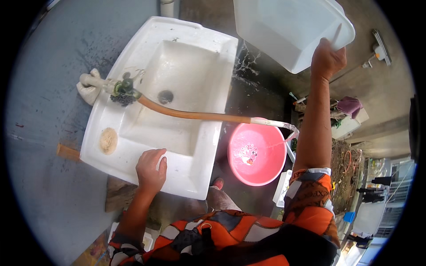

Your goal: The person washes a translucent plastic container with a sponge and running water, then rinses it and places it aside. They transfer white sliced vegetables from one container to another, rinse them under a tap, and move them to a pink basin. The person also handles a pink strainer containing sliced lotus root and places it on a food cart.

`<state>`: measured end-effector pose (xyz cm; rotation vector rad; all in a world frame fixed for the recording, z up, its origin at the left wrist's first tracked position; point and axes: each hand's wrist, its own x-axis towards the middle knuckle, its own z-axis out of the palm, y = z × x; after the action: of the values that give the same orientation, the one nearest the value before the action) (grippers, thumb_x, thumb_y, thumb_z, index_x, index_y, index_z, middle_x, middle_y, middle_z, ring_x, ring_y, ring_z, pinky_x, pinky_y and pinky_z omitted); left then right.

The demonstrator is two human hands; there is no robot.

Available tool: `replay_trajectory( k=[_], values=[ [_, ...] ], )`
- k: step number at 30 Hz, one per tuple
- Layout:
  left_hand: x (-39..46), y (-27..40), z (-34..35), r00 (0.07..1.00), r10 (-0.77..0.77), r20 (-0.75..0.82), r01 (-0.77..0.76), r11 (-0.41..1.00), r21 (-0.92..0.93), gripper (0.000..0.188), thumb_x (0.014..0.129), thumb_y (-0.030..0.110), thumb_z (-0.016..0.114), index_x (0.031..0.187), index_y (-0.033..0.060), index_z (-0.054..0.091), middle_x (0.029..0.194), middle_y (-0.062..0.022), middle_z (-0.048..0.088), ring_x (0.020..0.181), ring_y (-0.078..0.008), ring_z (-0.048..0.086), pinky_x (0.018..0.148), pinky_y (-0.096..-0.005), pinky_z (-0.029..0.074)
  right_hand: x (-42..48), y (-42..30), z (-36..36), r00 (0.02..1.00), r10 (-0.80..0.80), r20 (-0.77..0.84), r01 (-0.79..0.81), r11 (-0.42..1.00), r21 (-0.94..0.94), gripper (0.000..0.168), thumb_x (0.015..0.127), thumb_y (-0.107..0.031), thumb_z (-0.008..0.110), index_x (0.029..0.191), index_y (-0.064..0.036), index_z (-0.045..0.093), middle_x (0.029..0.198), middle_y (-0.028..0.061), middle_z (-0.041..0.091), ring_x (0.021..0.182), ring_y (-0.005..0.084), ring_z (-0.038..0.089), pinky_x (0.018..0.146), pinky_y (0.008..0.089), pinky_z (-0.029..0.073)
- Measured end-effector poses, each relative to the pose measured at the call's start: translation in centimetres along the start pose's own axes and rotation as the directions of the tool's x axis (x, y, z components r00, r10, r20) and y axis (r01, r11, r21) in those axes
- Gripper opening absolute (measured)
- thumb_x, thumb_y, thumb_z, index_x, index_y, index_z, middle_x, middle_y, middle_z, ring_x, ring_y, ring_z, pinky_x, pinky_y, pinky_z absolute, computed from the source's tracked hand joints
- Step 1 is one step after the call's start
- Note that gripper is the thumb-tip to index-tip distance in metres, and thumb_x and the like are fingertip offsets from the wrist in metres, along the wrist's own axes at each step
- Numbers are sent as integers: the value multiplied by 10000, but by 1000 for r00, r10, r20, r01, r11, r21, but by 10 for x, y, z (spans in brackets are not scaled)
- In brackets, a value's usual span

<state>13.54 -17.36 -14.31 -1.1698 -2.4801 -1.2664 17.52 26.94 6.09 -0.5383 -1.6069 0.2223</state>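
My right hand (327,61) grips the rim of a white plastic tub (276,33), raised and tilted beyond the sink's far right corner. My left hand (151,169) is empty, thumb and fingers apart, over the near rim of a white ceramic sink (189,176); whether it touches the rim I cannot tell. From the tap (124,87) an orange-brown hose (189,114) crosses the sink and ends in a white tube (266,122). Water (293,132) runs from that end into a pink plastic basin (235,159), which stands on the ground and has printed figures on its bottom.
A round beige scrubbing pad (108,141) lies on the sink's left ledge. Water splashes (246,65) beside the sink's right side. A grey wall (50,139) borders the left. A long-handled floor squeegee (381,50), a purple cloth (349,106) and a white tray (282,188) are at the right.
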Motion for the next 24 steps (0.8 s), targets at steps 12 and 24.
replay_trajectory(
  k=[12,24],
  values=[
    [21,248,197,776,372,509,26,788,-615,286,811,109,619,1077,8,587,899,-109,651,754,-242,625,700,-310,496,-57,195,-335,547,595,-589,-428,803,414,427,683,136,542,1097,56,472,1091,171,551,924,278,597,810,392,511],
    [-45,264,459,388,-314,867,771,626,-118,310,764,117,587,1055,14,561,818,-62,603,605,-133,552,452,-285,393,-268,266,-433,-76,980,-184,-894,15,448,434,723,74,540,1148,2,486,1066,142,554,932,298,586,770,416,517]
  ],
)
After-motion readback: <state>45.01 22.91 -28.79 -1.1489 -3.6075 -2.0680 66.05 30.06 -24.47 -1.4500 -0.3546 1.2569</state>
